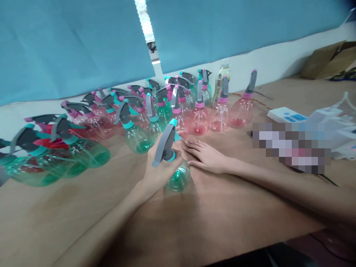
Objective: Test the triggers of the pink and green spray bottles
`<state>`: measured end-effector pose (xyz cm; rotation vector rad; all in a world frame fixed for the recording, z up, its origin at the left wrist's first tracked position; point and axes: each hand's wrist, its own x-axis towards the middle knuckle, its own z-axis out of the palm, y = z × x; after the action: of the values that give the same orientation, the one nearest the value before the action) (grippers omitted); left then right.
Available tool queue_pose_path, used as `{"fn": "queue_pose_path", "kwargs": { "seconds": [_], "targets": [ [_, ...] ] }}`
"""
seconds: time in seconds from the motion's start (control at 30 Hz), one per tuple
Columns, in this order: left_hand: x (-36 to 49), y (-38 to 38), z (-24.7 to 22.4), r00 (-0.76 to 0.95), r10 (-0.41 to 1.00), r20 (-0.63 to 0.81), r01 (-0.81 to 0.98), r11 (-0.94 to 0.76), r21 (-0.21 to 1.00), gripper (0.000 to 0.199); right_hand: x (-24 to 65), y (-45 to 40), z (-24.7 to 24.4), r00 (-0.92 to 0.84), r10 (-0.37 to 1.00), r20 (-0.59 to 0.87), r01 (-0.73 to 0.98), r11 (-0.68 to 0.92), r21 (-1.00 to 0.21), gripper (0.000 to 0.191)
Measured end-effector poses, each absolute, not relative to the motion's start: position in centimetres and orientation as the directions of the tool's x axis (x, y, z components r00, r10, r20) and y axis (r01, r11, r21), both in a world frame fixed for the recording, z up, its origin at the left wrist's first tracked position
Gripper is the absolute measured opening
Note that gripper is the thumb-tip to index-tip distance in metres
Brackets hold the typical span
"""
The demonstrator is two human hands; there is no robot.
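Note:
My left hand point(160, 165) is wrapped round the neck of a green spray bottle point(179, 178) with a grey and teal trigger head, upright at the middle of the table. Just right of that bottle, my right hand point(204, 155) lies flat on the tabletop with its fingers spread and holds nothing. Behind both hands stand pink spray bottles, the nearest a pink bottle point(199, 120) with a grey and pink head. Left of my left hand is another green bottle point(139, 139), slightly tilted.
Several green bottles point(89, 152) lean together at the left of the brown table point(222, 226). A drink bottle point(222, 79) stands by the wall. At right are a white power strip point(286, 115), a blurred-out item and a cardboard box point(325, 61).

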<state>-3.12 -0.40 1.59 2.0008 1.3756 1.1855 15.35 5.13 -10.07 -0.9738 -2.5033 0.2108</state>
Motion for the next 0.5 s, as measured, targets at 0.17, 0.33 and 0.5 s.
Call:
{"fn": "queue_pose_path", "kwargs": {
  "seconds": [0.17, 0.33, 0.5],
  "targets": [
    [-3.3, 0.0, 1.0, 0.142, 0.902, 0.408, 0.513, -0.420, 0.749, 0.019, 15.3, 4.9, -10.2, -0.655, 0.673, 0.343, 0.600, 0.739, -0.305, 0.073],
    [-3.4, 0.2, 0.8, 0.155, 0.898, 0.411, 0.472, -0.433, 0.768, 0.031, 15.5, 4.3, -10.2, -0.663, 0.673, 0.327, 0.609, 0.740, -0.287, 0.073],
    [-3.5, 0.1, 1.0, 0.168, 0.896, 0.410, 0.493, -0.437, 0.752, 0.036, 16.4, 3.1, -9.9, -0.673, 0.689, 0.269, 0.633, 0.725, -0.272, 0.073]
  ]
}}
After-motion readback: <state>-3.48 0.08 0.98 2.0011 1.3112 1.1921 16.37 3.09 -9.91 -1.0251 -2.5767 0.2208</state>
